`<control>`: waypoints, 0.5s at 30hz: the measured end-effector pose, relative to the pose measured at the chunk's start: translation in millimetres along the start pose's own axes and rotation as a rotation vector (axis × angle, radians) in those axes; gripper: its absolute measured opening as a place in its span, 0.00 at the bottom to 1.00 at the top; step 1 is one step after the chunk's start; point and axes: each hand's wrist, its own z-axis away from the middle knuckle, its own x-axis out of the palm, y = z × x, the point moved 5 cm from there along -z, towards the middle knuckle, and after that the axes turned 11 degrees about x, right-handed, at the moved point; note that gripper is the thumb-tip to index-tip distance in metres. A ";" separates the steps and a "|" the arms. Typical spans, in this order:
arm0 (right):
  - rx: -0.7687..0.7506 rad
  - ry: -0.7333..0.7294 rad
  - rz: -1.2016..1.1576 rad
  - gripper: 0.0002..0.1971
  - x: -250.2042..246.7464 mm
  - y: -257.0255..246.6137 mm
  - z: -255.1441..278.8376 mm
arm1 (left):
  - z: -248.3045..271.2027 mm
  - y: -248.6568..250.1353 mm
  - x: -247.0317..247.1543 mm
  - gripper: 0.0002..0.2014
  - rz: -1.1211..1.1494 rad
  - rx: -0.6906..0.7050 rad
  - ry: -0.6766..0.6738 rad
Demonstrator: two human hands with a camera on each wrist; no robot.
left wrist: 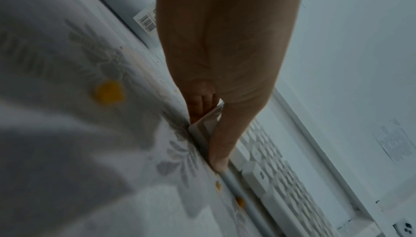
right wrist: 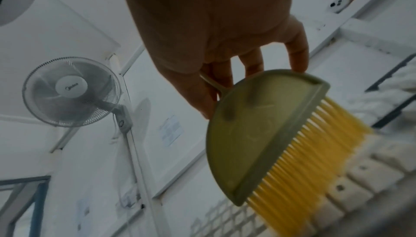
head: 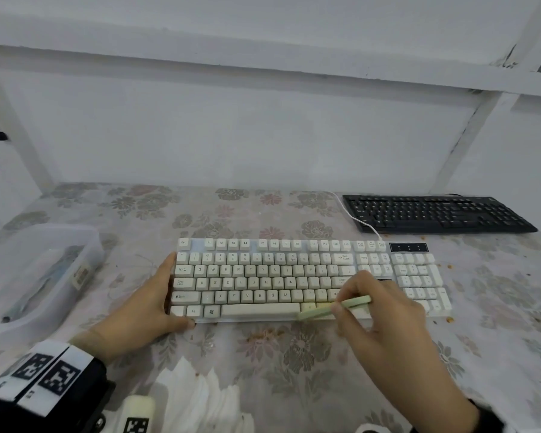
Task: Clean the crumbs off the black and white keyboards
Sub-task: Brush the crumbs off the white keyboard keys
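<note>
While the left hand (head: 144,303) grips the cream-white plastic keyboard (head: 263,282) by its left end, the right hand (head: 384,310) pinches a green half-round yellow-bristled brush (right wrist: 258,134); bristles meet keys.

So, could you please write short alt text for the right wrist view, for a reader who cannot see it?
A right hand holds a small green brush by its thin handle, its yellow bristles touching the keys of a white keyboard. A white fan is mounted on the wall behind.
</note>
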 end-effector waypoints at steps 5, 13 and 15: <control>-0.084 -0.122 -0.196 0.09 21.6 -23.9 7.0 | 0.3 0.2 0.4 0.51 0.020 0.016 0.008; 0.065 -0.103 -0.098 0.11 -1.7 37.5 -2.1 | 0.7 -1.3 -0.1 0.52 0.010 -0.001 0.006; 0.115 -0.099 -0.078 0.12 -15.0 46.3 -4.2 | 1.0 -1.7 -0.4 0.53 0.012 0.004 0.006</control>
